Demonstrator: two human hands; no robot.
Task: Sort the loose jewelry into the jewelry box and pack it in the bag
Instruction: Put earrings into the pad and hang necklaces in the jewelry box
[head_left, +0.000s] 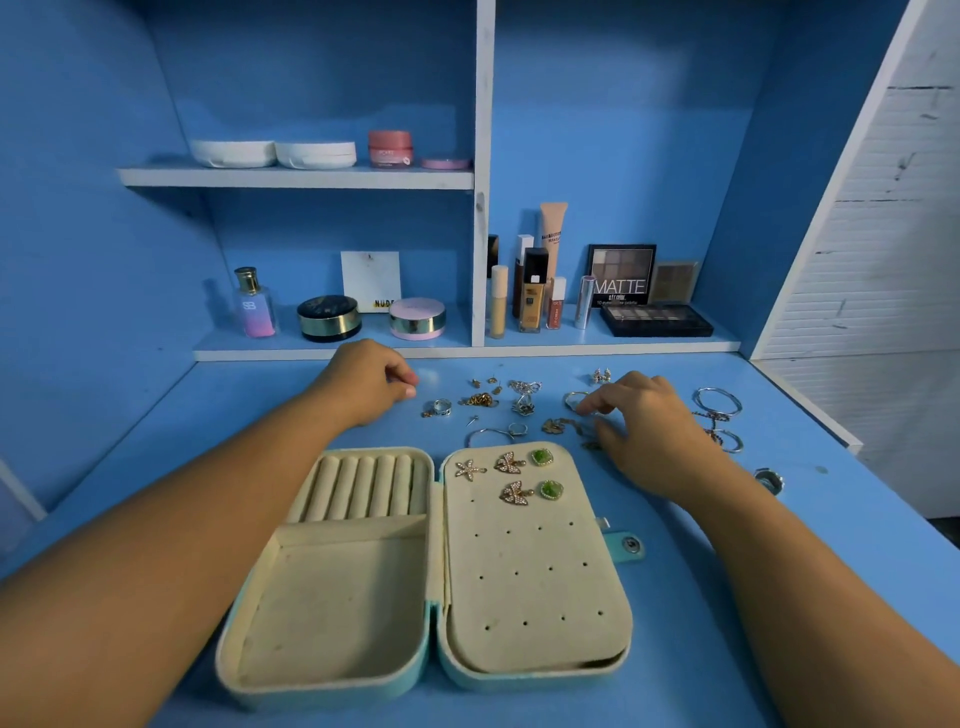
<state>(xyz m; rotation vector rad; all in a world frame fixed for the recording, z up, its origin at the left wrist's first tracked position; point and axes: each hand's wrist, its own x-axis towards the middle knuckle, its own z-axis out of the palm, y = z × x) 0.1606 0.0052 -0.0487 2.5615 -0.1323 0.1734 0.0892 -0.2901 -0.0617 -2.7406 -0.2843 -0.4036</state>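
The blue desk (675, 597) fills the lower view, and a blue shelf unit (483, 156) with white edges stands at its back. The jewelry box (332, 597) lies open flat at the near middle of the desk, between the two forearms. Its left half has a deep compartment with a row of ring rolls (363, 486) behind it. Its right half is a cream panel (535, 587) dotted with holes, with a snap tab (626, 545) sticking out to the right.

The left hand (369, 384) rests on the desk beyond the box's far left corner. Its fingers are curled in towards the thumb, and I cannot tell whether they pinch anything. The right hand (644, 431) is beyond the far right corner, palm down and fingers spread and bent, gripping nothing. Its fingertips are down among the loose pieces and its index tip is at a silver ring (574, 400).

On the shelves stand a "MATTE" palette (621, 275), a perfume bottle (253, 304), a pink jar (390, 148), compacts and tubes.

Loose jewelry lies in a band behind the box: bangles (717, 402) at the far right, a silver chain (524, 387), a gold chain (480, 400), a wide ring (441, 407) and small studs (601, 375). Another ring (770, 480) lies apart at the desk's right edge.

Five earrings are pinned at the panel's far end: a starfish (470, 469), two pearly bows (510, 462) and two green stones (541, 457).
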